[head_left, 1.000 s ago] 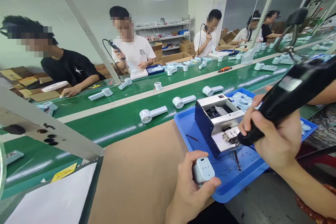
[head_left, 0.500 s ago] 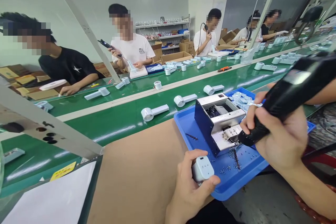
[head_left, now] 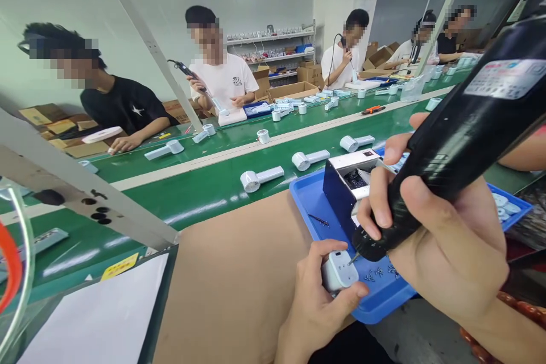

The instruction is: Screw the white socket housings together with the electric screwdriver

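Note:
My left hand [head_left: 313, 296] grips a pale blue plastic part [head_left: 342, 271] between thumb and fingers, its end face with small holes turned up. In my right hand [head_left: 447, 239] is a black electric screwdriver [head_left: 460, 125], slanting down to the left. Its thin bit [head_left: 354, 260] reaches the end face of the part, near a hole; whether it sits in the hole is too small to tell. Behind the driver stands a metal screw-feeder box [head_left: 341, 193], partly hidden, on a blue tray [head_left: 307, 199]. Loose screws [head_left: 375, 274] lie on the tray.
White and pale blue handled parts [head_left: 261, 178] lie on the green conveyor [head_left: 205, 205]. Brown cardboard [head_left: 230, 273] covers the near surface. A metal post [head_left: 85, 193] rises at left, beside white paper [head_left: 102, 313]. A blue bin [head_left: 518, 213] is at right. Several people sit across the line.
My right hand has brought the screwdriver from the feeder box down and left to the part in my left hand. The view has shifted slightly, and a red and clear tube shows at left.

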Demonstrator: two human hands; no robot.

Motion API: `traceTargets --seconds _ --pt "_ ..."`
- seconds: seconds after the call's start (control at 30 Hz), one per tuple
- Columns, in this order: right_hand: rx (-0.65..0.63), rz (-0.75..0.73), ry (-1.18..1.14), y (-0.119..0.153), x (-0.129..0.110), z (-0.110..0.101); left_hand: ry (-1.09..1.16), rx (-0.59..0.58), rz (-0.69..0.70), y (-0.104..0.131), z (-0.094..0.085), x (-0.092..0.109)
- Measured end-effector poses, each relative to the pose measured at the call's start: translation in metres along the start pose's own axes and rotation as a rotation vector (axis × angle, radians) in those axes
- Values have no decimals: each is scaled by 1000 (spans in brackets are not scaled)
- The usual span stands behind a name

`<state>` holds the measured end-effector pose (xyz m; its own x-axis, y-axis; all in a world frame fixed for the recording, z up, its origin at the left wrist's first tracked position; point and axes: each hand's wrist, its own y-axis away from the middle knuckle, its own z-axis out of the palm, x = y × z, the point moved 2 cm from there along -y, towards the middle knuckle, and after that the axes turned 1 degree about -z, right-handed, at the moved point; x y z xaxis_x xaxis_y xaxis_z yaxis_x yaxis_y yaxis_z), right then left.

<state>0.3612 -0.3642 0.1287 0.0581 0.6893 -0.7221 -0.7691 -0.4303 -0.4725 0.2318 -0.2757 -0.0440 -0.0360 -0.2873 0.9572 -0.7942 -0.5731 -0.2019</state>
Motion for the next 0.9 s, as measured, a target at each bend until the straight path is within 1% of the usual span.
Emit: traceTargets --seconds 0.17,0.27,0.33,0.37,0.53,0.63,0.77,0.9 --pt "-58 76 -15 2 2 0 63 -68 52 -4 3 3" --pt "-107 88 19 3 2 0 73 -63 83 -5 5 4" --pt "-88 68 47 3 0 -1 73 -64 99 -5 6 6" --pt "-57 60 58 3 -1 -2 72 -65 104 -4 7 7" --pt "47 89 97 4 -8 -2 34 -63 104 -3 9 9" --pt "39 88 82 6 -8 1 22 -43 133 -4 8 9" --pt "-19 60 41 10 -1 1 48 -40 159 -7 3 8" --pt "-41 43 10 12 5 -5 6 -10 124 -6 -1 6"
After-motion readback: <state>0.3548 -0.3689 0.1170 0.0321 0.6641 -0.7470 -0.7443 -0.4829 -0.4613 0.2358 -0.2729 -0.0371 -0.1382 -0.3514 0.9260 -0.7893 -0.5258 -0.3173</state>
